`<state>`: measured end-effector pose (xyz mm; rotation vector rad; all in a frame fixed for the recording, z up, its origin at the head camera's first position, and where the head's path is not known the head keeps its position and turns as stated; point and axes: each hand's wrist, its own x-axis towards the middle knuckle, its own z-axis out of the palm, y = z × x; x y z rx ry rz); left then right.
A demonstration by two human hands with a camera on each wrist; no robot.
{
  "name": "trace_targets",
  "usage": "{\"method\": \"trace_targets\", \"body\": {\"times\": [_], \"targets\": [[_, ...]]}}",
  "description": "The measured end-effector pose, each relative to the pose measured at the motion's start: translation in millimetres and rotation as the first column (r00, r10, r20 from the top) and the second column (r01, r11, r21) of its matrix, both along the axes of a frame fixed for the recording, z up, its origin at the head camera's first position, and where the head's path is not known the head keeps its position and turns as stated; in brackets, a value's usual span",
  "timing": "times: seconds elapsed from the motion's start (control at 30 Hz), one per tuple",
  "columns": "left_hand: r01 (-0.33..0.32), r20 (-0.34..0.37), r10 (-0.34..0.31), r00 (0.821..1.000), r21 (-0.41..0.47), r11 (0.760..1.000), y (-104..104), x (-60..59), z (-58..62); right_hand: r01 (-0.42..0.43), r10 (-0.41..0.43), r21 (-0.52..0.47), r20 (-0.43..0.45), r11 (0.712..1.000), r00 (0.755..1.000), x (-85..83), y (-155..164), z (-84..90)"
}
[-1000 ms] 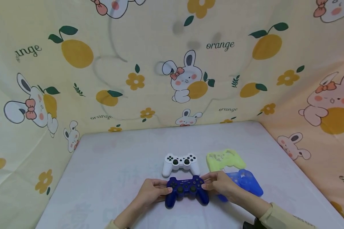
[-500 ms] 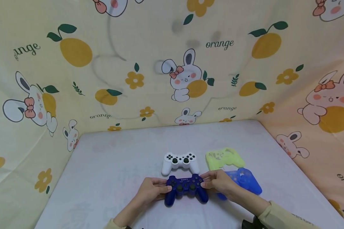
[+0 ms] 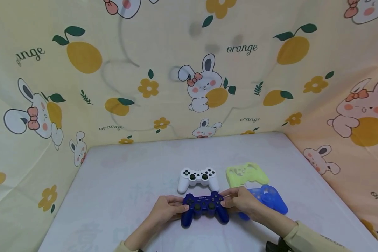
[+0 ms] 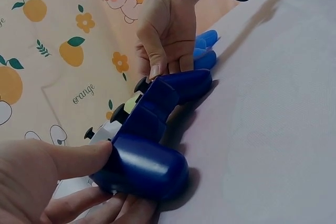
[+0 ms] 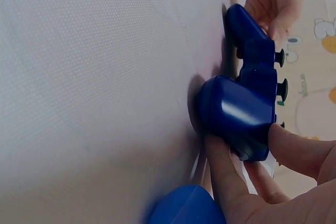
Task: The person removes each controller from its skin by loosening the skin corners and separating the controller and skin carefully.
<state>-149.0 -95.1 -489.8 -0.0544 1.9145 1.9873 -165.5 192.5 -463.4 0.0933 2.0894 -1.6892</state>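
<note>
A dark blue game controller [image 3: 204,207] with black thumbsticks lies between my two hands, face up and close over the white table. My left hand [image 3: 167,210] pinches its left side, thumb on top and fingers underneath, as the left wrist view shows. On the other side my right hand [image 3: 242,202] grips the right end the same way, thumb on the face and fingers below. Just behind it sits a white game controller [image 3: 197,177] with black thumbsticks. Beyond my right hand lie a lime-green controller sleeve [image 3: 246,174] and a translucent blue controller sleeve [image 3: 269,199], partly hidden by that hand.
The white-covered table [image 3: 129,175] meets a fabric backdrop [image 3: 163,45] printed with rabbits and oranges at the back and both sides. A black object [image 3: 278,246] shows at the right forearm near the bottom edge.
</note>
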Motion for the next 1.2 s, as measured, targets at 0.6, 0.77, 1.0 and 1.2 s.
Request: {"method": "trace_targets", "body": {"times": [0.6, 0.77, 1.0, 1.2], "targets": [[0.04, -0.067, -0.044, 0.997, -0.064, 0.997, 1, 0.1, 5.1, -0.036, 0.037, 0.07, -0.021, 0.997, 0.999, 1.2, 2, 10.1], [0.049, -0.084, -0.057, 0.995, -0.097, 0.994, 0, 0.5, 5.6, -0.028, 0.034, 0.132, -0.046, 0.991, 0.998, 1.5, 1, 10.3], [0.058, -0.089, -0.068, 0.994, -0.112, 0.992, -1, 0.0, 4.6, -0.029, 0.039, 0.146, -0.068, 0.989, 0.997, 2.1, 0, 9.3], [0.061, -0.091, -0.073, 0.993, -0.126, 0.99, -1, 0.2, 4.9, -0.018, 0.026, 0.132, -0.061, 0.991, 0.998, 3.3, -1, 9.6]]}}
